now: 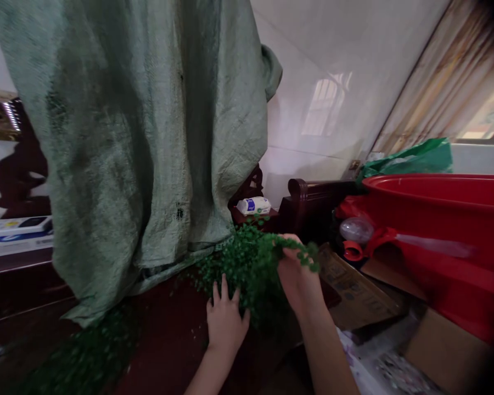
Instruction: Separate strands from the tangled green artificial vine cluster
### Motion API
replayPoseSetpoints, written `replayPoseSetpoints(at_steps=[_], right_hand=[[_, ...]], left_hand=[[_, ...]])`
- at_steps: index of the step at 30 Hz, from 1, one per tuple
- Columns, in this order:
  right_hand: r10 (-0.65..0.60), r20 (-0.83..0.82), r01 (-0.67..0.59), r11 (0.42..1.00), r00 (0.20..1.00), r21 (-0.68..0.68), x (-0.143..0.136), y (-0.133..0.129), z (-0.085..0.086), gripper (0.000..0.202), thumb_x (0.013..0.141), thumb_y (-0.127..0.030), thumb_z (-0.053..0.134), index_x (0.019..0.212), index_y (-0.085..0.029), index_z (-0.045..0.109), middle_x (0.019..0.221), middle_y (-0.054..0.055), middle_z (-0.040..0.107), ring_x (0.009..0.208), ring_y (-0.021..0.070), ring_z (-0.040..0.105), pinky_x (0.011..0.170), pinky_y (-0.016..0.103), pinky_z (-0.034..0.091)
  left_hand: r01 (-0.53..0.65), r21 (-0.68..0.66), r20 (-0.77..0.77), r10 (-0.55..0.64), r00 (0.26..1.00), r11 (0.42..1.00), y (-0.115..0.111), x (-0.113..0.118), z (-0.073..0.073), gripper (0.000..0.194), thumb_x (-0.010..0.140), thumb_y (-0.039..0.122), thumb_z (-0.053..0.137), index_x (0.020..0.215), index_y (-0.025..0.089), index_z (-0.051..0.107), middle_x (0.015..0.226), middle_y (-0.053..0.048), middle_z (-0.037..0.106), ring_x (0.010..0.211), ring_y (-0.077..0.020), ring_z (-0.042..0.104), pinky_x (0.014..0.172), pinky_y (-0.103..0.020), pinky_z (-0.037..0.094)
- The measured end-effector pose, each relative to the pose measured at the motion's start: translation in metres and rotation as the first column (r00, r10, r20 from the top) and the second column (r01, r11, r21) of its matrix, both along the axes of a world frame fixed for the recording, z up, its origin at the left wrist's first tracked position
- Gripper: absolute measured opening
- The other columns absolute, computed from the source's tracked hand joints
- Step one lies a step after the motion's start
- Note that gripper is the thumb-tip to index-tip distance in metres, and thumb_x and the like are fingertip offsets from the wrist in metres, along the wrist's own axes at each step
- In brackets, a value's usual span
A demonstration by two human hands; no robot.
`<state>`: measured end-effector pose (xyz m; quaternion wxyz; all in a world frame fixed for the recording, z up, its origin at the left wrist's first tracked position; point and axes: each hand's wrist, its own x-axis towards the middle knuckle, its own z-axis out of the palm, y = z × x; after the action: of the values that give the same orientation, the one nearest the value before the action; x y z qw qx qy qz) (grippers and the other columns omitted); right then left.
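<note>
A heap of small-leaved green sprigs lies on a dark red wooden surface. My left hand rests at its near edge, fingers spread, touching the leaves and holding nothing. On the right side of the heap, my right hand is curled around some sprigs, which hang over its fingers. Part of that grip is hidden by the leaves. Just behind the heap hangs a large pale green woven sack, its lower edge reaching the wooden surface.
More green sprigs lie at the lower left. A white and blue tissue pack sits behind the heap. At the right stand a big red tub, a green bag and flattened cardboard. White boxes lie far left.
</note>
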<state>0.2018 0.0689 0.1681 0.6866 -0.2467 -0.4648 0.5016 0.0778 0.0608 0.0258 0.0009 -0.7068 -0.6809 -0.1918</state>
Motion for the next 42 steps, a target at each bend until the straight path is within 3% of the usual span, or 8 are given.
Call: replayPoseSetpoints(at_steps=[6,12,16,21,27,31,37,42], right_hand=[[-0.002,-0.055,0.008,0.996,0.999,0.094,-0.001,0.058,0.057,0.014,0.068,-0.022,0.064,0.075,-0.025,0.053,0.076,-0.001,0.062,0.080,0.0206,0.062,0.069,0.033,0.051],[0.002,-0.040,0.003,0.992,0.999,0.124,0.014,0.113,0.119,0.011,0.076,-0.016,0.061,0.074,-0.023,0.052,0.074,-0.002,0.063,0.071,0.0150,0.059,0.066,0.028,0.049],[0.011,0.052,-0.016,0.994,0.999,0.111,0.011,0.131,0.138,0.011,0.080,-0.015,0.063,0.076,-0.021,0.055,0.076,-0.001,0.066,0.066,0.0143,0.057,0.063,0.029,0.049],[-0.019,0.103,0.001,0.984,0.995,0.175,0.006,0.142,0.153,0.014,0.086,-0.029,0.069,0.083,-0.022,0.056,0.086,-0.001,0.066,0.083,0.0173,0.063,0.069,0.031,0.051],[-0.075,0.124,0.041,0.966,0.989,0.254,0.008,0.142,0.185,0.014,0.092,-0.034,0.059,0.085,-0.022,0.056,0.083,-0.001,0.064,0.091,0.0175,0.064,0.073,0.030,0.052],[-0.135,0.248,0.065,0.961,0.959,0.270,-0.001,0.137,0.176,0.013,0.091,-0.035,0.057,0.088,-0.022,0.057,0.085,-0.001,0.066,0.087,0.0168,0.065,0.070,0.029,0.053],[-0.278,0.541,0.153,0.952,0.794,0.266,-0.009,0.129,0.112,0.015,0.087,-0.036,0.059,0.089,-0.022,0.064,0.077,-0.001,0.066,0.060,0.0150,0.061,0.057,0.028,0.052],[-0.463,0.674,0.238,0.883,0.575,0.404,0.012,0.108,0.070,0.013,0.078,-0.021,0.067,0.088,-0.027,0.072,0.081,-0.001,0.070,0.076,0.0204,0.064,0.077,0.033,0.052]], left_hand=[[-0.029,-0.028,-0.040,0.028,0.999,0.999,0.004,0.003,0.001,0.047,0.087,0.029,0.062,0.134,0.022,0.062,0.157,-0.017,0.037,0.138,-0.0435,0.040,0.096,-0.053,0.047],[-0.033,-0.055,-0.058,0.030,0.998,0.998,0.004,0.004,-0.003,0.047,0.088,0.029,0.061,0.134,0.023,0.062,0.156,-0.016,0.040,0.138,-0.0440,0.039,0.094,-0.053,0.049],[-0.034,-0.051,-0.040,0.032,0.999,0.998,0.004,0.003,-0.004,0.049,0.090,0.031,0.058,0.138,0.023,0.058,0.153,-0.017,0.043,0.138,-0.0433,0.039,0.094,-0.053,0.049],[-0.026,-0.045,-0.021,0.025,0.999,0.999,0.004,0.004,-0.005,0.046,0.091,0.028,0.056,0.137,0.023,0.059,0.156,-0.015,0.038,0.140,-0.0412,0.036,0.094,-0.052,0.049],[-0.025,-0.070,0.015,0.026,1.000,0.997,0.005,0.002,-0.003,0.046,0.089,0.025,0.058,0.135,0.021,0.061,0.151,-0.018,0.045,0.136,-0.0421,0.042,0.091,-0.051,0.051],[-0.021,-0.086,0.056,0.026,0.998,0.996,0.002,0.000,-0.001,0.048,0.089,0.025,0.060,0.137,0.021,0.059,0.151,-0.019,0.044,0.136,-0.0410,0.042,0.094,-0.050,0.050],[-0.014,-0.108,0.132,0.028,0.991,0.994,0.001,0.000,-0.007,0.050,0.088,0.027,0.062,0.138,0.019,0.057,0.158,-0.021,0.030,0.143,-0.0417,0.032,0.094,-0.045,0.050],[-0.010,-0.084,0.176,0.025,0.984,0.996,-0.002,-0.001,-0.005,0.049,0.084,0.020,0.063,0.133,0.018,0.060,0.157,-0.020,0.032,0.144,-0.0422,0.028,0.102,-0.050,0.044]])
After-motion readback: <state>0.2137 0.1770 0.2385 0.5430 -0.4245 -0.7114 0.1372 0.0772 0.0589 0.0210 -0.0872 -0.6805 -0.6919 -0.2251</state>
